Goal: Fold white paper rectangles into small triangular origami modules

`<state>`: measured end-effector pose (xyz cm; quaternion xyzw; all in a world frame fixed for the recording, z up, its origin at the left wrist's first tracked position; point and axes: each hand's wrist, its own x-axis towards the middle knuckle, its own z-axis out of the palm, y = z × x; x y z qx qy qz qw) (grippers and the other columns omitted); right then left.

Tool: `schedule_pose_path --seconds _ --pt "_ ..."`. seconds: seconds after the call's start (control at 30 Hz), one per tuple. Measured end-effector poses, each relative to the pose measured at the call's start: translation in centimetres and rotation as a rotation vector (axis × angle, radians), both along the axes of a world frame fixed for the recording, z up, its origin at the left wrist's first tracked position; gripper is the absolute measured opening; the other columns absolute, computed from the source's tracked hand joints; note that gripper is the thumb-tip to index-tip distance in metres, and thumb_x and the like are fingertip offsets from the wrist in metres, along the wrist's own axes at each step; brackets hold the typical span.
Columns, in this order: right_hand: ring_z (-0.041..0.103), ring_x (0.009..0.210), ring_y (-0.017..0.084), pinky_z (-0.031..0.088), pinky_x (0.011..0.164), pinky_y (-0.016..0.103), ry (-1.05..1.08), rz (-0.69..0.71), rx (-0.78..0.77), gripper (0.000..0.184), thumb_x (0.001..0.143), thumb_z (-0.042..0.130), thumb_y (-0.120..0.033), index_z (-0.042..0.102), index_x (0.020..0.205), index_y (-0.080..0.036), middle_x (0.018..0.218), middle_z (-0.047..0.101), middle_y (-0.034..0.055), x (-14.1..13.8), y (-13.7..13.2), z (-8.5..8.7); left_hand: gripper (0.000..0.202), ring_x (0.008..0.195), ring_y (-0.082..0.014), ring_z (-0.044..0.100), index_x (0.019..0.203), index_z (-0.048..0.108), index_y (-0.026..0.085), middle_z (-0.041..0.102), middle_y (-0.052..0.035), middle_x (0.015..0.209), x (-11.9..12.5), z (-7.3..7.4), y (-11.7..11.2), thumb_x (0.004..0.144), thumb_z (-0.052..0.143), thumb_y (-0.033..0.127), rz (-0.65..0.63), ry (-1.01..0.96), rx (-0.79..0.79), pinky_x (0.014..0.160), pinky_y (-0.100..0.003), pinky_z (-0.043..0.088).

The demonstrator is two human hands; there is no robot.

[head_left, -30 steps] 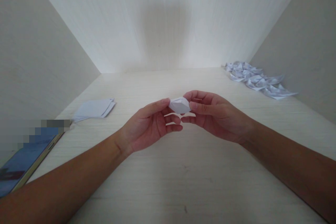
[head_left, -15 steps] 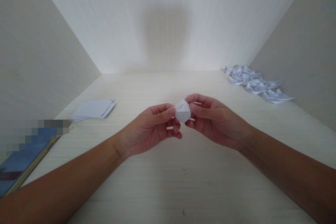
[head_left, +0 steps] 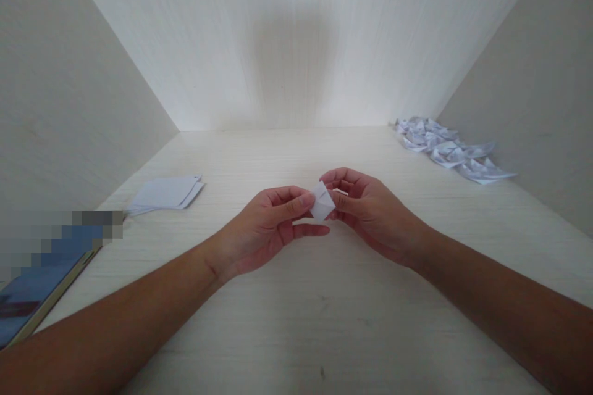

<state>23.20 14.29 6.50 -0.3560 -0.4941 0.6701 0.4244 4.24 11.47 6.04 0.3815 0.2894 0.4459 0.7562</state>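
A small folded white paper (head_left: 322, 202), now roughly diamond-shaped with visible creases, is held between both hands above the middle of the table. My left hand (head_left: 278, 222) pinches its left side, the thumb lying on the near face and the lower fingers stretched out beneath. On the opposite side, my right hand (head_left: 373, 213) grips the paper's right edge between thumb and fingers. Some fingertips are hidden behind the paper.
A stack of white paper sheets (head_left: 162, 192) lies at the left. Several folded paper boats (head_left: 445, 148) are heaped at the back right against the side wall. A phone-like device (head_left: 44, 284), partly pixelated, lies at the left edge of the pale wooden table (head_left: 278, 333).
The paper has gone from a rounded, several-sided outline to a pointed diamond. My right hand has shifted slightly left, and the left hand's lower finger reaches further right.
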Motion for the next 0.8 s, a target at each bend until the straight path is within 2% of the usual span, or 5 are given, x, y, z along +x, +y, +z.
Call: schedule_pose_path --seconds 0.23,0.33,0.47,0.6,0.8 --pt "0.060 0.071 0.012 0.049 0.065 0.025 -0.059 0.006 0.033 0.033 0.075 0.086 -0.047 0.070 0.081 -0.019 0.078 0.068 -0.0007 0.2 0.5 -0.5 0.018 0.078 -0.0154 0.073 0.079 0.076 0.012 0.076 -0.0055 0.085 0.3 -0.5 0.4 0.079 0.088 0.026 0.195 0.108 0.063 0.077 -0.029 0.064" --pt "0.063 0.075 0.013 0.051 0.068 0.027 -0.051 0.051 0.107 0.036 0.085 0.077 -0.054 0.074 0.084 -0.018 0.080 0.071 0.0014 0.4 0.8 -0.5 0.020 0.071 -0.0151 0.072 0.078 0.074 0.014 0.075 -0.0036 0.078 0.3 -0.6 0.4 0.076 0.090 0.027 0.302 0.257 0.206 0.072 -0.029 0.064" --pt "0.063 0.073 0.014 0.050 0.070 0.029 -0.196 0.096 0.318 0.026 0.079 0.086 -0.043 0.080 0.086 -0.019 0.080 0.075 0.0019 0.6 1.0 -0.2 0.021 0.070 -0.0152 0.071 0.089 0.076 0.018 0.074 -0.0014 0.076 0.2 -0.4 0.0 0.075 0.090 0.025 0.453 0.487 0.463 0.066 -0.024 0.060" --pt "0.063 0.071 0.014 0.050 0.069 0.030 -0.252 0.065 0.375 0.024 0.079 0.086 -0.041 0.081 0.086 -0.020 0.078 0.076 0.0023 0.7 1.1 -0.2 0.015 0.077 -0.0154 0.072 0.095 0.081 0.020 0.076 -0.0039 0.084 0.1 -0.2 -0.2 0.082 0.084 0.025 0.474 0.614 0.637 0.070 -0.021 0.059" --pt "0.063 0.070 0.015 0.050 0.067 0.030 -0.313 0.040 0.403 0.028 0.080 0.084 -0.045 0.081 0.086 -0.019 0.079 0.077 0.0038 0.7 1.3 -0.6 0.016 0.074 -0.0171 0.074 0.089 0.081 0.017 0.078 -0.0047 0.081 0.2 -0.4 0.0 0.079 0.086 0.029 0.466 0.601 0.554 0.071 -0.026 0.064"
